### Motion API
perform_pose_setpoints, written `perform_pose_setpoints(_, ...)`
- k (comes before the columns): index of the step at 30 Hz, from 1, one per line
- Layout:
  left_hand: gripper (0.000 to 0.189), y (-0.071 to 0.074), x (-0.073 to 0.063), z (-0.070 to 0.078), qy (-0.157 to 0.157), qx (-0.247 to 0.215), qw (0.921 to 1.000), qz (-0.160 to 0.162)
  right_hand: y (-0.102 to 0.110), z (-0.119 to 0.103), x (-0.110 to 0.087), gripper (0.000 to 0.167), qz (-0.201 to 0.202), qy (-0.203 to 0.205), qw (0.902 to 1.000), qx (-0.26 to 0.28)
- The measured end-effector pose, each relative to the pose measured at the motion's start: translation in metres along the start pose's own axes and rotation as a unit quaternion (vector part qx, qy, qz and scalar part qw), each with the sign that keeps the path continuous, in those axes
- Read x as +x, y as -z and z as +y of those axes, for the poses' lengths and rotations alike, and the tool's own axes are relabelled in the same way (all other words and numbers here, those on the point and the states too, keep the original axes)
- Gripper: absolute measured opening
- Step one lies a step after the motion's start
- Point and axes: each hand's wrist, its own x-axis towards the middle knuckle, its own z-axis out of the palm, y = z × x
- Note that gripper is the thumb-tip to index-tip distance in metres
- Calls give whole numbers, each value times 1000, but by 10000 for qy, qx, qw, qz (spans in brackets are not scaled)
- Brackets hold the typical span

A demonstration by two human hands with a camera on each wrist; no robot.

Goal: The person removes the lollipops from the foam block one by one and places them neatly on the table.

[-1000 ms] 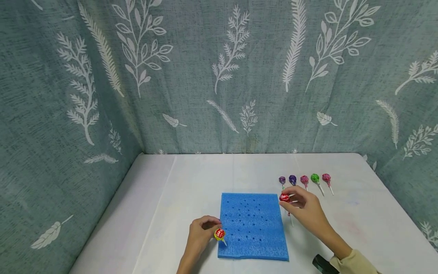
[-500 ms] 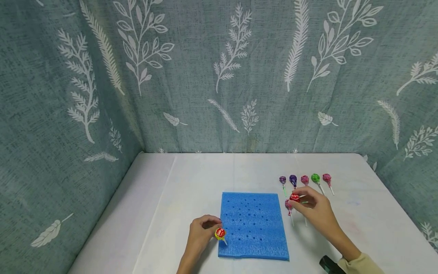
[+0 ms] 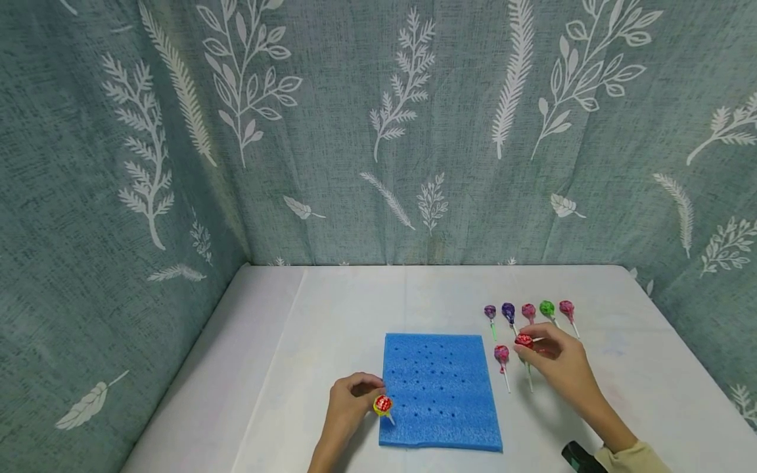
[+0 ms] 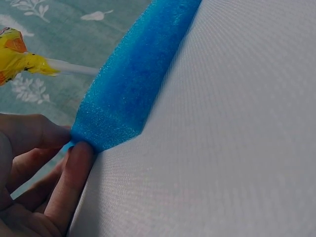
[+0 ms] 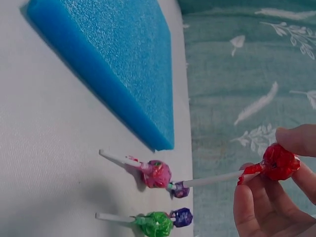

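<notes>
My right hand (image 3: 558,358) pinches a red-wrapped lollipop (image 3: 524,341) by its candy head. Its white stick points away from the fingers in the right wrist view. Below it on the table lie a pink lollipop (image 3: 501,355) and a green lollipop (image 5: 155,224), the latter mostly covered by my hand in the head view. My left hand (image 3: 349,402) holds the left edge of the blue foam board (image 3: 440,430) with thumb and fingertips. Beside that hand a yellow-and-red lollipop (image 3: 383,405) stands up from the foam, its stick meeting the board.
Rows of small holes dot the foam. Behind my right hand lies a row of lollipops: a small purple one (image 3: 490,311), a dark purple one (image 3: 508,311), a pink one (image 3: 529,311), a green one (image 3: 547,307) and another pink one (image 3: 567,309). Patterned curtains surround the white table (image 3: 331,315).
My right hand has moved to the right with the red lollipop, away from the foam's edge, uncovering the pink lollipop. My left hand stays at the board.
</notes>
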Motion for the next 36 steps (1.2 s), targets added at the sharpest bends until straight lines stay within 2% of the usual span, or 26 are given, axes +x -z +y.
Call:
perform_pose_setpoints(11,13,-1,-1,2,93,-62,9999,-90,11,14,-3,24,213,-33,9997,138)
perform_pose_setpoints(14,12,1,-6,13,26,-79,9999,-100,15,17,-4,25,235,-56,9996,110)
perform_pose_setpoints(18,12,3,-12,30,-23,6,10000,-50,18,18,-4,27,312,-292,9990,-112)
perform_pose_setpoints(21,12,4,-13,35,35,42,10000,-52,21,20,-4,29,383,-407,9980,-300)
perform_pose_setpoints(28,13,4,-12,35,39,-38,9999,-88,27,28,-3,32,495,-547,9963,-434)
perform_pose_setpoints(34,12,4,-11,33,69,5,10000,-65,31,37,0,36,578,-1003,9922,-472)
perform_pose_setpoints(36,12,4,-11,33,80,15,10000,-55,34,41,1,38,469,-1142,9909,-531)
